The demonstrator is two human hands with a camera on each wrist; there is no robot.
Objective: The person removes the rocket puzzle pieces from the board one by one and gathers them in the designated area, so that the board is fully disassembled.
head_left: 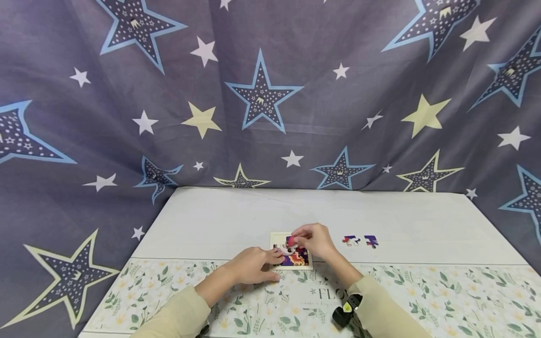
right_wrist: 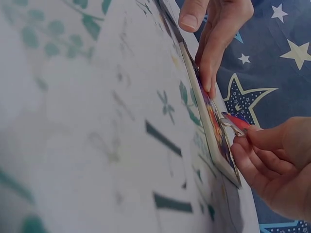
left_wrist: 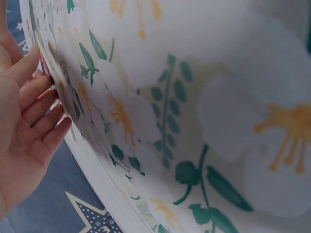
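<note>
The right hand (head_left: 314,240) pinches 1 red puzzle piece (head_left: 291,241) over the puzzle board (head_left: 291,256) on the table (head_left: 253,220), the left hand (head_left: 253,266) steadies its edge with relaxed fingers, and seating it probably needs careful turning while 2 loose pieces (head_left: 360,241) wait nearby.

Two hands (head_left: 253,266) (head_left: 314,240), one puzzle board (head_left: 276,238), one held piece (head_left: 290,241), two loose pieces (head_left: 351,241) (head_left: 371,241).

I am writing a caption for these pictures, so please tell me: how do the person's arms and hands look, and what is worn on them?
Both arms wear long, plain beige sleeves ending at the wrists. The left hand and right hand are bare: no gloves or rings show. A black wrist-mounted device with a small yellow-green mark sits on the right sleeve.
</note>
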